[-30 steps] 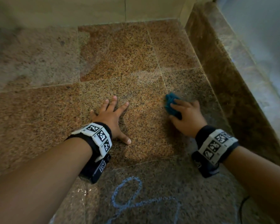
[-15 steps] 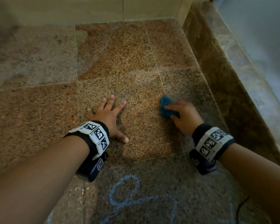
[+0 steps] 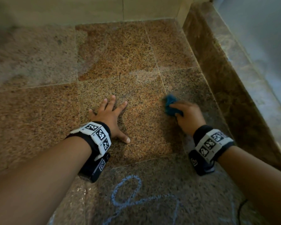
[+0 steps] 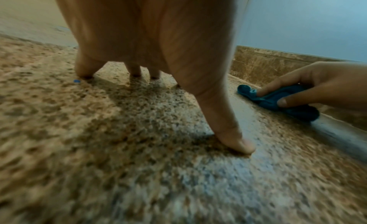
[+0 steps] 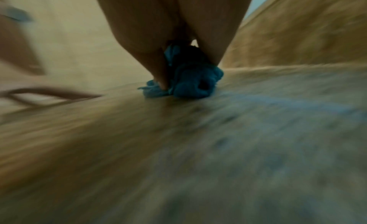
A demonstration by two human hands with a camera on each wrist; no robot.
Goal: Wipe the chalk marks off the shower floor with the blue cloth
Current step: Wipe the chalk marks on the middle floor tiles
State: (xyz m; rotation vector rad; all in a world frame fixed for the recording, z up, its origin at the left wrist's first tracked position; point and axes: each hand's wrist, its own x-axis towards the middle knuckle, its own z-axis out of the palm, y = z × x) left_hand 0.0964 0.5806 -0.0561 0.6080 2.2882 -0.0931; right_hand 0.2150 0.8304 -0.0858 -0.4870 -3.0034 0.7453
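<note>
Head cam: high up, looks fwd and down over both forearms at the shower floor (image 3: 39,111), wall at top, curb (image 3: 234,78) at right. Left wrist cam: v. low, close behind the left hand (image 4: 149,31), faces along its fingers, floor right under lens; at its right edge it catches the right hand (image 4: 321,86) and blue cloth (image 4: 278,100), also in head view. Right wrist cam: low too, close behind its own hand, faces the cloth, heavy blur. All 3 share that floor patch.
</note>
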